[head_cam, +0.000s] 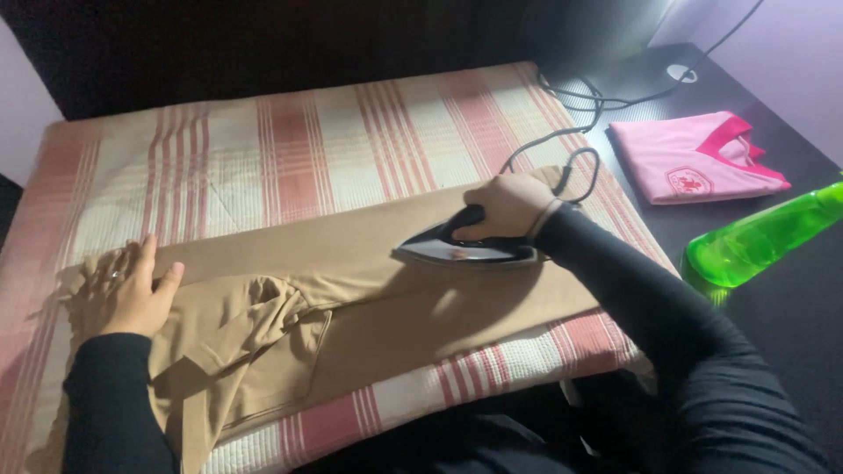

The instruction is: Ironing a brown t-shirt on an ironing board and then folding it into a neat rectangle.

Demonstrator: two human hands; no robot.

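A: Closest to the person, what do the hands do?

B: The left hand (132,294) lies flat and open, fingers spread, pressing down the waist end of the tan trousers (351,298). The inside-out pocket lies just to the right of that hand, rumpled. The right hand (509,206) is closed around the handle of the iron (465,250), which sits sole down on the trouser leg.

A: So the trousers run between the two hands?

B: Yes, from under the left palm across to beneath the iron and a little past it, all on the pink and cream striped cloth (351,149) that covers the board.

A: How would this pass go well, in your view?

B: I'd judge that the flat hand should keep the fabric taut and stay well apart from the hot sole. The iron should glide along the leg without resting in one spot, and the bunched pocket wants smoothing before the iron reaches it.

A: And the cord?

B: The cord (571,114) loops just behind the right hand and trails away over the far edge; it is best kept off the fabric.

A: Further out?

B: To the right of the right arm lies a green spray bottle (755,237) on its side, and beyond it a folded pink shirt (694,158) on the dark table (790,307).
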